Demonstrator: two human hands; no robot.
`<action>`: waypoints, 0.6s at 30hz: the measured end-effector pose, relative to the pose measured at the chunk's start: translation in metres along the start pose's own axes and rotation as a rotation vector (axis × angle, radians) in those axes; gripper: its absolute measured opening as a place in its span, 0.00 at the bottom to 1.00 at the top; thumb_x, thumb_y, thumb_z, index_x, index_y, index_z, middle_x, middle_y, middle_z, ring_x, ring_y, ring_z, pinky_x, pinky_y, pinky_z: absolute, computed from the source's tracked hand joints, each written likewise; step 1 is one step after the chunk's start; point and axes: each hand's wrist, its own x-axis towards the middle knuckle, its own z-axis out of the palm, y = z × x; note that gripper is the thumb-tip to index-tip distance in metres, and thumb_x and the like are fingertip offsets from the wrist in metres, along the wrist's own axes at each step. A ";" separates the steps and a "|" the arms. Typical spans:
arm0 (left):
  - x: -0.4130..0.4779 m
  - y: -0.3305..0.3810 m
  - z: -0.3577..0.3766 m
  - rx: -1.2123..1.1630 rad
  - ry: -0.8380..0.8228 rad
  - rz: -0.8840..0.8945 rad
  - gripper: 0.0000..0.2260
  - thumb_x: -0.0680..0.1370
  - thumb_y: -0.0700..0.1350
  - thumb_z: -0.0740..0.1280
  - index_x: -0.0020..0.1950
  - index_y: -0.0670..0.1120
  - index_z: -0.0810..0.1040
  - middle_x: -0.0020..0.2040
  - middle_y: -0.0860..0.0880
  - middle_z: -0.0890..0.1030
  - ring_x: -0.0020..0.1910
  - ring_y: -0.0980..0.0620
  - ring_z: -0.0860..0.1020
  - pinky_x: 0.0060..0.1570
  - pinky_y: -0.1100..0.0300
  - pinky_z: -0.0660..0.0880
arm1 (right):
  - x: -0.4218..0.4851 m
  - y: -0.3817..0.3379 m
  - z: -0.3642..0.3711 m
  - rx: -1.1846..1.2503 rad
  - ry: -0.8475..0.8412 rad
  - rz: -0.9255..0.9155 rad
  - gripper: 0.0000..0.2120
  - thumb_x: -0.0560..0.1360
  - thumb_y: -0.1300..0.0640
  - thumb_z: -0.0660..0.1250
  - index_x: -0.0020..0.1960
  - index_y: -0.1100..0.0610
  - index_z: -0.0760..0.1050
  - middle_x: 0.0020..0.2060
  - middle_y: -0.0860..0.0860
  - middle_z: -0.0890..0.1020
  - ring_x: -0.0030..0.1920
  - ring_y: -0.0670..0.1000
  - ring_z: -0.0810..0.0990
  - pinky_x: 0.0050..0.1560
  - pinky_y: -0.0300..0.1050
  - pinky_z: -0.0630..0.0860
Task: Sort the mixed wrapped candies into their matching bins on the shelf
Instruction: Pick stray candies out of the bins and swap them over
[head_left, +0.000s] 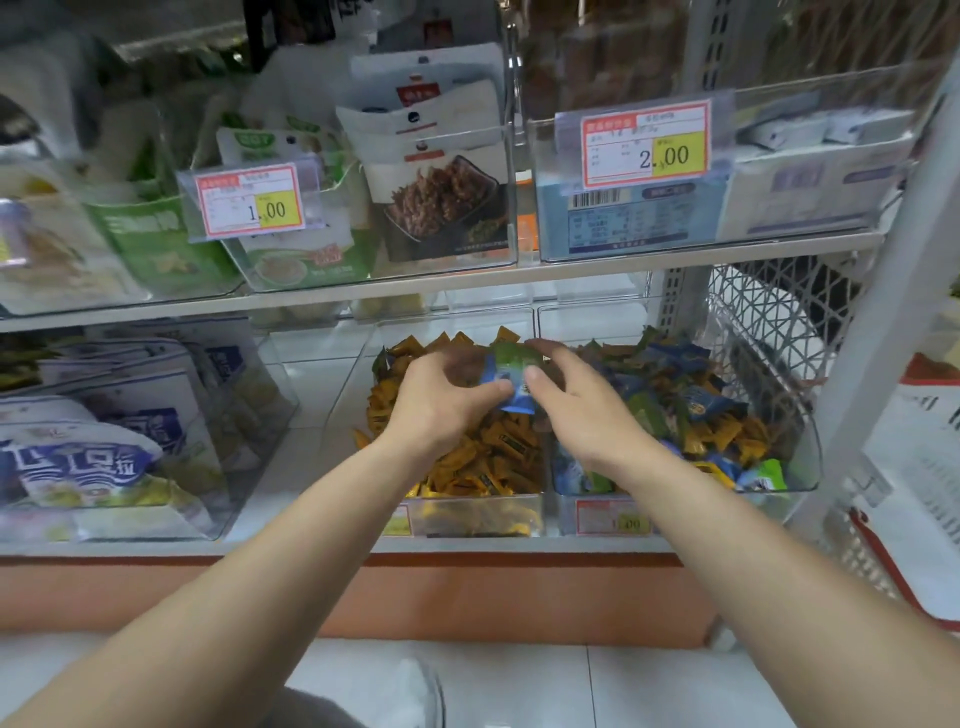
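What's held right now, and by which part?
Left hand grips a blue wrapped candy by its left end; right hand pinches a green wrapped candy at its right edge, between thumb and forefinger. Blur hides finer contact.

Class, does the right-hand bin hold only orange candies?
No, the right-hand bin holds blue, green and orange wrapped candies mixed together.

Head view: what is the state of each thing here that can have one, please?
Left-hand grip: grips blue wrapped candy.
Right-hand grip: pinches green wrapped candy.
Clear plastic bin of orange candies: open-topped, nearly full.
Clear plastic bin of mixed candies: open-topped; blue, green and orange unsorted.
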 end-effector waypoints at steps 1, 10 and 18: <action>-0.002 -0.001 0.001 -0.060 0.001 -0.034 0.13 0.70 0.44 0.79 0.50 0.54 0.80 0.46 0.53 0.86 0.48 0.55 0.84 0.50 0.58 0.81 | 0.001 0.000 0.001 0.043 0.013 0.027 0.18 0.83 0.47 0.58 0.73 0.45 0.68 0.65 0.47 0.77 0.63 0.52 0.77 0.61 0.56 0.78; 0.012 -0.021 0.010 -0.109 -0.162 0.003 0.09 0.75 0.45 0.75 0.49 0.58 0.80 0.46 0.63 0.85 0.49 0.63 0.82 0.44 0.71 0.76 | 0.020 0.009 -0.027 -0.050 -0.007 0.008 0.07 0.79 0.49 0.68 0.48 0.53 0.77 0.39 0.49 0.82 0.35 0.42 0.78 0.39 0.37 0.72; 0.045 -0.049 0.004 0.410 -0.072 0.038 0.15 0.78 0.45 0.69 0.65 0.51 0.78 0.54 0.55 0.81 0.55 0.53 0.79 0.57 0.53 0.78 | 0.033 0.054 -0.058 -0.840 0.235 -0.020 0.16 0.83 0.51 0.58 0.70 0.44 0.72 0.62 0.54 0.76 0.60 0.59 0.76 0.46 0.49 0.74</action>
